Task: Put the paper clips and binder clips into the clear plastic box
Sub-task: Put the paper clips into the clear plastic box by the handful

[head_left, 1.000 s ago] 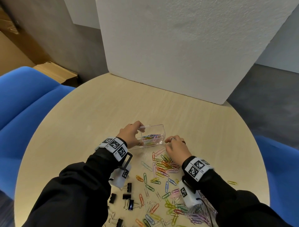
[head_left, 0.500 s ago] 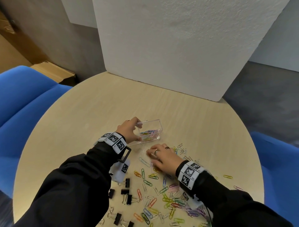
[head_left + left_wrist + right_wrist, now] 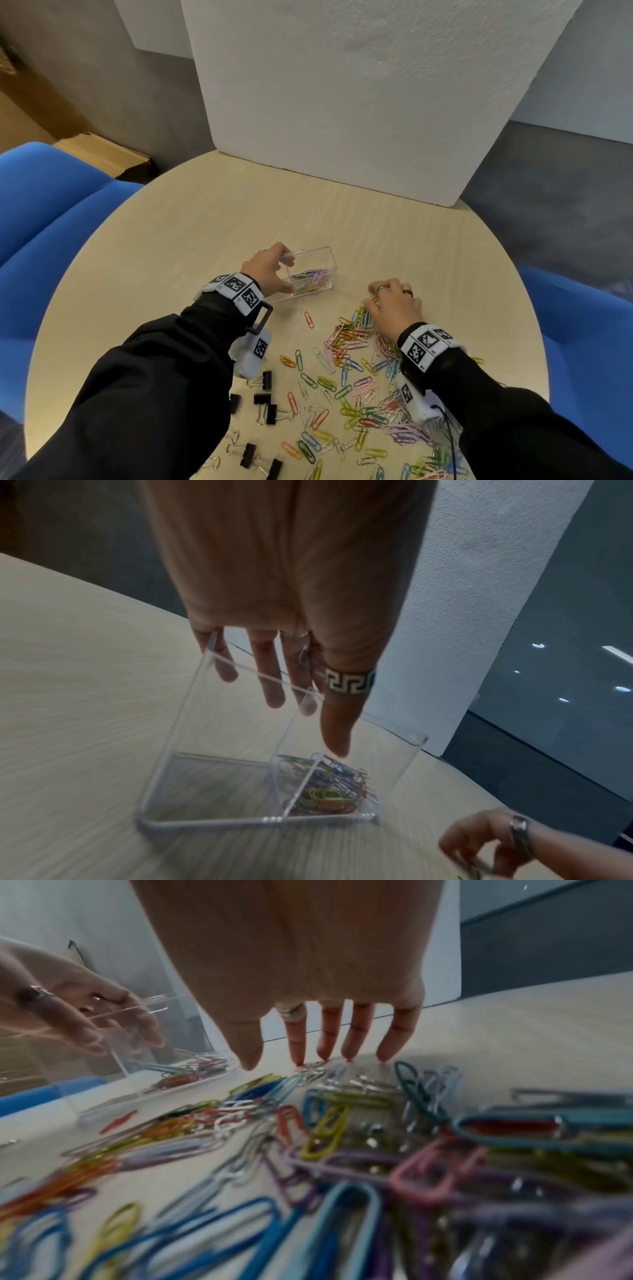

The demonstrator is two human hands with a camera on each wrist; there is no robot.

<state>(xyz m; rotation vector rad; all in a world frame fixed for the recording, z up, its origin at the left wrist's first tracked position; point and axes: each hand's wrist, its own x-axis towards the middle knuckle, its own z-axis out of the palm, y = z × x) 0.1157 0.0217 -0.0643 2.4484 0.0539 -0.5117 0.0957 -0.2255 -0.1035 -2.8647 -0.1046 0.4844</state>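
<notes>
A clear plastic box (image 3: 329,261) stands on the round table, with coloured paper clips (image 3: 310,279) in its right compartment (image 3: 325,794). My left hand (image 3: 269,270) grips the box's left end (image 3: 205,750), fingers behind the far wall and thumb on the near side. My right hand (image 3: 394,301) is right of the box. Its straight fingertips (image 3: 323,1053) press down at the far edge of a heap of loose paper clips (image 3: 349,337); the thumb stands apart. Black binder clips (image 3: 263,399) lie near the table's front left.
A white foam board (image 3: 359,102) stands upright across the back of the table (image 3: 205,222). Blue chairs (image 3: 51,212) flank the table left and right. More paper clips (image 3: 370,411) spread toward the front edge between my sleeves.
My right hand has swept from in front of the box out to the right, onto the far edge of the clip heap. The left hand still holds the box.
</notes>
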